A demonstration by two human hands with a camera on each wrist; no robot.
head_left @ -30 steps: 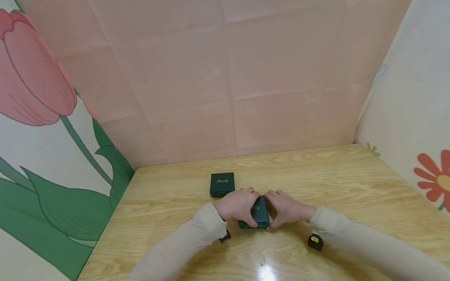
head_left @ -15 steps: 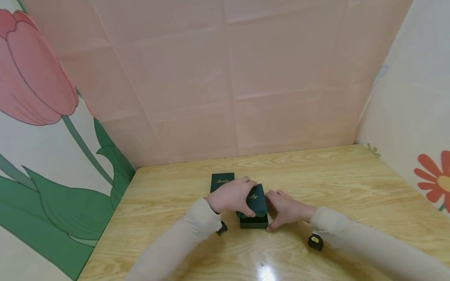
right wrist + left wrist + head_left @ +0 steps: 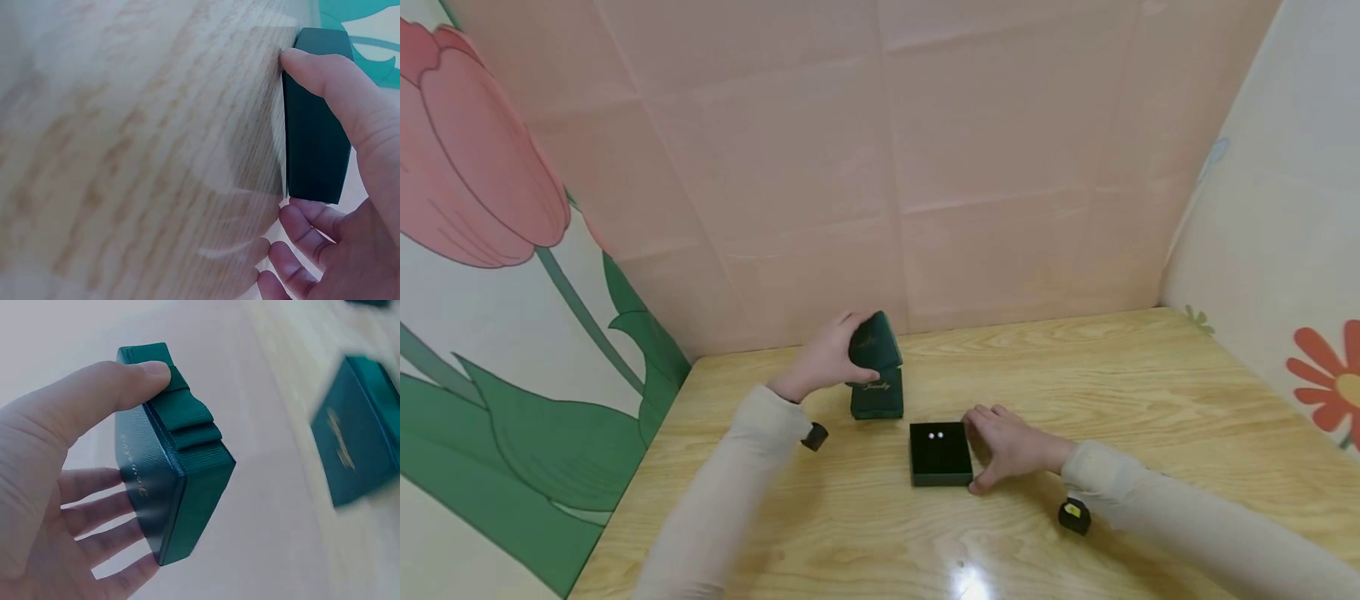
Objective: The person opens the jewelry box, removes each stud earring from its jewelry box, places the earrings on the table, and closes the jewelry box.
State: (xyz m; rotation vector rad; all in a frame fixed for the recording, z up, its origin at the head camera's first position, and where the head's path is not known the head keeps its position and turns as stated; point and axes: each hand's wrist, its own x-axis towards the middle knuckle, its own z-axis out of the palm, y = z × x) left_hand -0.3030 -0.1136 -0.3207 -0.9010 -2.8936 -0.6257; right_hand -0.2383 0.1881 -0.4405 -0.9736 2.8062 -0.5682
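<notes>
My left hand (image 3: pixel 826 357) holds a dark green jewelry box lid (image 3: pixel 876 343) with gold lettering, raised and tilted at the back of the table. In the left wrist view the thumb presses the ribbon bow (image 3: pixel 181 415) on the lid's side, with the fingers along the opposite edge. Just below and behind the lid sits a closed green jewelry box (image 3: pixel 877 402). The uncovered jewelry box base (image 3: pixel 942 479) lies flat, two small shiny studs (image 3: pixel 936 436) on its black insert. My right hand (image 3: pixel 1013 446) grips its right side, thumb and fingers at the two corners.
The wooden table (image 3: pixel 1075 375) meets a pink sheet (image 3: pixel 790 167) at the back. A tulip-printed panel (image 3: pixel 490 333) stands on the left, a flower-printed panel (image 3: pixel 1285 250) on the right. Black wrist devices (image 3: pixel 1074 517) hang below both sleeves.
My left hand has lifted the lid off the base and carried it left and back, over toward the closed box. The base's insert and studs came into view. My right hand stayed put.
</notes>
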